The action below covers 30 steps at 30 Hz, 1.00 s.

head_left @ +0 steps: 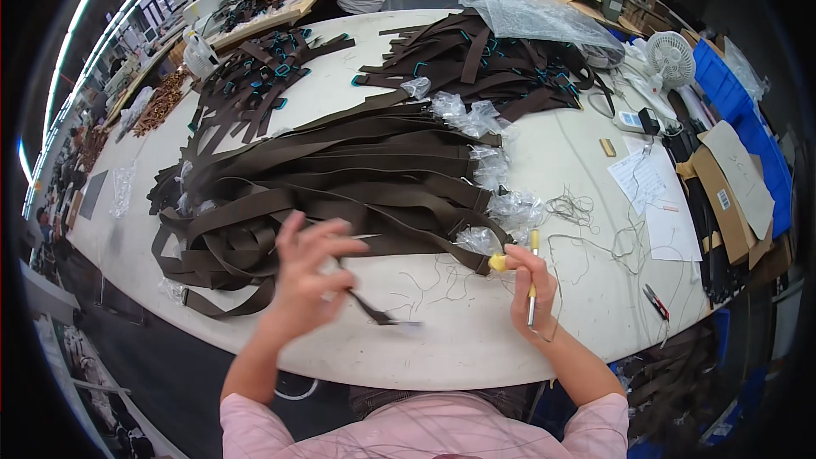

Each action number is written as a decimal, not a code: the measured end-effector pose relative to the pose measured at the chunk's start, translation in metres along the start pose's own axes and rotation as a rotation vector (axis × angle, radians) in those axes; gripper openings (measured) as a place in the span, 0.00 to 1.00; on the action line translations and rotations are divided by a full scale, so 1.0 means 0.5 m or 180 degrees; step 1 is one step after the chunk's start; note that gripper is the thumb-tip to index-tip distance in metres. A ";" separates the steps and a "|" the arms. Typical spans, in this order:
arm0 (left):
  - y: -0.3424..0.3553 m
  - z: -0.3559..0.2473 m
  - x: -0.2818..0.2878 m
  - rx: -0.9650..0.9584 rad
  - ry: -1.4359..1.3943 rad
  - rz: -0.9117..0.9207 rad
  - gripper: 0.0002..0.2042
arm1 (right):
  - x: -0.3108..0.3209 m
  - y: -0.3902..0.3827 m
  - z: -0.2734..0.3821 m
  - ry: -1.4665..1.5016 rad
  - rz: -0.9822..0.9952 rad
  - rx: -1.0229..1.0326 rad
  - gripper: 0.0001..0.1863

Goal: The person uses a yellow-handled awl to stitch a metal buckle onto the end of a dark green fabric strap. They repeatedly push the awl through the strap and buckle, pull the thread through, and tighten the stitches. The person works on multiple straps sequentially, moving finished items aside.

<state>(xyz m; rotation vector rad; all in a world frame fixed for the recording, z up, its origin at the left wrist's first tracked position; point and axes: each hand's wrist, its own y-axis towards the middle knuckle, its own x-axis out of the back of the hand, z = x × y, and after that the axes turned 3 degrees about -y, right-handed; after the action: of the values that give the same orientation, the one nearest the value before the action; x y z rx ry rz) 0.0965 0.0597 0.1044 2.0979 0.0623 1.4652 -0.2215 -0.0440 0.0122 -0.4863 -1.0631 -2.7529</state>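
Note:
My left hand [308, 276] is raised above the near edge of the strap pile, blurred by motion, with some fingers spread. A dark narrow thing with a pale tip [374, 313] juts from its lower fingers; its kind is too smeared to make out. On the right, my right hand [532, 289] is closed around a slim yellow-and-silver pen-like tool [534, 265]. A small yellow piece [498, 263] shows at its fingertips, close against the end of a strap. Dark brown webbing straps [340, 161] lie heaped across the table, their right ends beside crumpled clear plastic [514, 204].
Straps with teal buckles [484, 55] form two further piles at the back. Red-and-black thread snips [656, 302], loose threads [571, 208] and papers [667, 212] lie rightward. A white fan [671, 59], cardboard box [727, 195] and blue bins [739, 110] line the right. A person sits far back.

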 end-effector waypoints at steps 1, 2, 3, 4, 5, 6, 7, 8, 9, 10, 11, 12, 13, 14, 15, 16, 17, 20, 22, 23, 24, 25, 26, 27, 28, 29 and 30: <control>-0.013 0.032 0.065 0.0209 0.0296 -0.0085 0.08 | 0.022 0.003 -0.008 -0.0260 0.0078 0.0194 0.10; -0.036 0.056 0.128 0.0654 0.0848 -0.0166 0.09 | 0.035 0.009 -0.017 -0.0500 0.0167 0.0379 0.12; -0.078 0.089 0.193 0.0862 0.1810 -0.0135 0.13 | 0.041 0.015 -0.023 -0.0699 0.0268 0.0578 0.14; -0.131 0.104 0.257 0.1430 0.2280 -0.0038 0.20 | 0.041 0.023 -0.023 -0.0651 0.0563 0.0579 0.16; -0.196 0.117 0.296 0.2085 0.2641 0.0117 0.24 | 0.026 0.028 -0.022 -0.0744 0.0616 0.0730 0.15; -0.223 0.119 0.298 0.2185 0.2944 0.0093 0.22 | 0.014 0.035 -0.022 -0.0913 0.0641 0.0877 0.14; -0.236 0.124 0.286 0.2254 0.3213 0.0060 0.21 | 0.008 0.040 -0.022 -0.1124 0.0653 0.1010 0.14; -0.247 0.115 0.250 0.2379 0.2148 -0.0099 0.19 | -0.002 0.042 -0.025 -0.1146 0.0760 0.1050 0.14; -0.244 0.099 0.184 0.2444 0.1034 -0.0253 0.18 | -0.009 0.044 -0.034 -0.1211 0.0876 0.1085 0.14; -0.235 0.064 0.118 0.1789 0.0495 -0.0018 0.19 | -0.015 0.047 -0.046 -0.1222 0.0974 0.1125 0.14; -0.234 0.008 0.040 0.2004 0.0175 0.0254 0.26 | -0.023 0.049 -0.050 -0.1196 0.1032 0.1137 0.14; -0.246 -0.028 -0.027 0.1742 0.0763 0.0901 0.37 | -0.030 0.051 -0.051 -0.1119 0.1076 0.1147 0.13; -0.258 -0.048 -0.103 0.1620 0.1117 0.1198 0.45 | -0.033 0.056 -0.052 -0.1090 0.1126 0.1152 0.13; -0.226 -0.067 -0.129 0.1446 0.0753 0.1145 0.45 | -0.029 0.072 -0.050 -0.1068 0.1175 0.1115 0.13; -0.192 -0.085 -0.146 0.1282 0.0400 0.1104 0.45 | -0.024 0.091 -0.042 -0.1026 0.1233 0.1071 0.13; -0.156 -0.104 -0.168 0.1016 0.0261 0.1176 0.44 | -0.021 0.108 -0.032 -0.0976 0.1320 0.1024 0.13; -0.114 -0.123 -0.195 0.0716 0.0101 0.1232 0.42 | -0.012 0.128 -0.023 -0.1076 0.1227 0.1069 0.13; -0.014 -0.165 -0.304 -0.0083 -0.0508 0.1111 0.37 | -0.004 0.193 -0.006 -0.1281 0.0996 0.1284 0.13; 0.058 -0.186 -0.374 -0.0584 -0.0824 0.0757 0.33 | -0.010 0.235 0.026 -0.1336 0.0927 0.1519 0.13; 0.092 -0.190 -0.394 -0.0789 -0.0954 0.0477 0.30 | -0.011 0.252 0.042 -0.1385 0.0878 0.1625 0.13; 0.118 -0.184 -0.402 -0.0759 -0.1277 0.0562 0.27 | -0.006 0.264 0.048 -0.1586 0.0867 0.1729 0.12; 0.144 -0.178 -0.408 -0.0729 -0.1594 0.0651 0.23 | -0.002 0.267 0.058 -0.1681 0.0882 0.1777 0.11; 0.161 -0.177 -0.411 -0.0697 -0.1904 0.0741 0.20 | 0.001 0.268 0.071 -0.1770 0.0897 0.1831 0.11; 0.153 -0.172 -0.406 -0.1077 -0.1748 -0.0001 0.17 | 0.009 0.267 0.078 -0.1886 0.0937 0.1857 0.10; 0.121 -0.152 -0.390 -0.1385 -0.1584 -0.0717 0.15 | 0.018 0.258 0.088 -0.1897 0.0950 0.1923 0.08; 0.092 -0.131 -0.362 -0.1526 -0.1326 -0.1270 0.16 | 0.024 0.239 0.105 -0.1850 0.1027 0.1858 0.08; 0.065 -0.097 -0.334 -0.1639 -0.1019 -0.1810 0.17 | 0.024 0.211 0.120 -0.1768 0.1091 0.1808 0.09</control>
<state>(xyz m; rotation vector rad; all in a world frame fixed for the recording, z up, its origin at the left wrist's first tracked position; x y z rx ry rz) -0.0215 -0.0055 -0.0105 1.6721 0.1302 0.7058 -0.1913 -0.0813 0.1243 -1.2284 -1.6129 -1.9310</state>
